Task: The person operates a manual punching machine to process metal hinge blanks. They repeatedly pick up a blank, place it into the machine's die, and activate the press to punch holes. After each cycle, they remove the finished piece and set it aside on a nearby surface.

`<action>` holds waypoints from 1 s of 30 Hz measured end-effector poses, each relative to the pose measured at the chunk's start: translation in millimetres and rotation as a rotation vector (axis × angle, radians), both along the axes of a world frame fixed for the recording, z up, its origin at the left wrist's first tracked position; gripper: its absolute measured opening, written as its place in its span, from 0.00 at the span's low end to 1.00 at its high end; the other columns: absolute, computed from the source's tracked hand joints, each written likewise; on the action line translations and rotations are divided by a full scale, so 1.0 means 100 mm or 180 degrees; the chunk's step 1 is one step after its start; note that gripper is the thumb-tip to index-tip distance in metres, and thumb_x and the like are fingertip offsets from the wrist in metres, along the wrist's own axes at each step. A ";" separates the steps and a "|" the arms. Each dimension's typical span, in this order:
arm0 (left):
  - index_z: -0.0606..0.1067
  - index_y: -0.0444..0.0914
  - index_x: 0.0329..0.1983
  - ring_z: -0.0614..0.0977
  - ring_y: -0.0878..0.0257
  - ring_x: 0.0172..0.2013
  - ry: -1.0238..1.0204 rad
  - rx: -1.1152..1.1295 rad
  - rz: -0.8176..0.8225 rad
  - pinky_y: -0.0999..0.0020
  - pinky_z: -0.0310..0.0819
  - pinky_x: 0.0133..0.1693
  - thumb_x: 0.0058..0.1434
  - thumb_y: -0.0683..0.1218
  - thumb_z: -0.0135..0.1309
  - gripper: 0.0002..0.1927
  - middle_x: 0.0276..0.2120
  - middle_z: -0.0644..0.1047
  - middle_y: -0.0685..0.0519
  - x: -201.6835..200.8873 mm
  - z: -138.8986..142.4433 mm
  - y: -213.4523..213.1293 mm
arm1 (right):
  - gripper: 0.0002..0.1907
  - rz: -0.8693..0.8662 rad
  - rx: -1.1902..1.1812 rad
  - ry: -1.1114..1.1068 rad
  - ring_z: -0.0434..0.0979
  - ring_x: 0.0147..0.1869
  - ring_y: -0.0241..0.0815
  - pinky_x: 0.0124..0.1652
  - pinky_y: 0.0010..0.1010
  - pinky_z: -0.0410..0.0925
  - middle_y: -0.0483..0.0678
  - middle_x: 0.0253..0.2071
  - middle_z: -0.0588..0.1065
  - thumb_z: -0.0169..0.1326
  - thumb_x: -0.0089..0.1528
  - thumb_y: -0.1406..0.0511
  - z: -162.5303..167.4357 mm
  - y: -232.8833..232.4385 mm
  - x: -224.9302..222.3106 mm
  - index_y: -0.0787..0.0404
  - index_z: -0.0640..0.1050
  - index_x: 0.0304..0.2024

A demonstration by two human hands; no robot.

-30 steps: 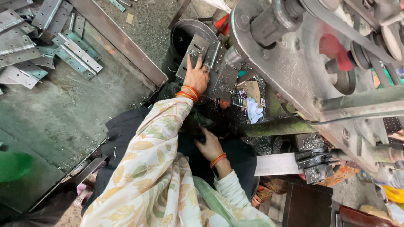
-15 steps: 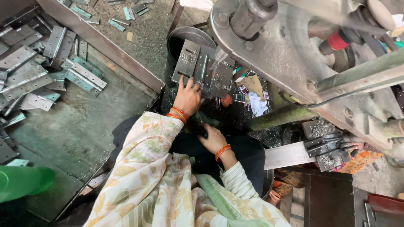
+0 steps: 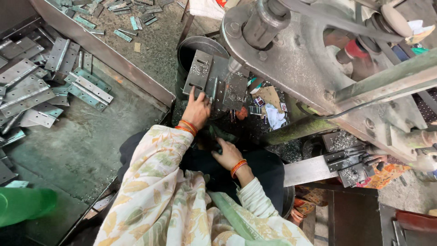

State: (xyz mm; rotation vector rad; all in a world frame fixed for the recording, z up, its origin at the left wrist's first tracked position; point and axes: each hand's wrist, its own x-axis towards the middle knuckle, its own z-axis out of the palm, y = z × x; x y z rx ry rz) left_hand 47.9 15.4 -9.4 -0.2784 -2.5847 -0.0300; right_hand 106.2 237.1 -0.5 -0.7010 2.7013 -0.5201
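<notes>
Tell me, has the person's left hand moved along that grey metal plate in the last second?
Yes, slightly. The left hand has drawn back toward the person: its fingertips reached further up the grey metal plate before and now touch only its lower edge.

My left hand (image 3: 196,109) has slid down from the upper plates (image 3: 214,79) to their lower edge; my right hand (image 3: 227,155) has edged slightly toward it.

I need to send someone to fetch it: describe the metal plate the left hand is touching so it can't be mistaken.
Start at the big grey press machine on the right. Below its round shaft stand hinged steel plates before a dark round bin. The left hand touches the leftmost plate, upright with punched holes, unlike the flat hinges piled left.
</notes>
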 end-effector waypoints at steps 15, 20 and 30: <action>0.78 0.35 0.36 0.77 0.49 0.50 0.1090 0.2157 -0.0365 0.52 0.68 0.56 0.46 0.41 0.59 0.13 0.38 0.79 0.49 0.44 0.59 -0.11 | 0.39 -0.0375 -0.1300 0.0072 0.76 0.60 0.53 0.57 0.41 0.69 0.59 0.61 0.75 0.61 0.61 0.58 0.09 0.15 -0.30 0.57 0.64 0.72; 0.77 0.34 0.38 0.79 0.52 0.44 0.0517 0.3858 -0.0701 0.56 0.74 0.48 0.54 0.44 0.64 0.12 0.37 0.79 0.48 0.26 0.47 -0.09 | 0.35 -0.0833 -0.3153 0.0069 0.78 0.50 0.34 0.50 0.27 0.72 0.49 0.58 0.74 0.62 0.58 0.72 0.03 0.04 -0.68 0.61 0.66 0.67; 0.78 0.40 0.53 0.73 0.49 0.55 0.0254 0.2098 0.1009 0.52 0.70 0.52 0.51 0.47 0.66 0.25 0.54 0.77 0.49 -0.21 0.28 -0.12 | 0.18 -0.0770 -0.1329 0.1806 0.82 0.44 0.49 0.45 0.37 0.74 0.51 0.43 0.79 0.66 0.53 0.73 0.15 -0.15 -0.97 0.62 0.81 0.46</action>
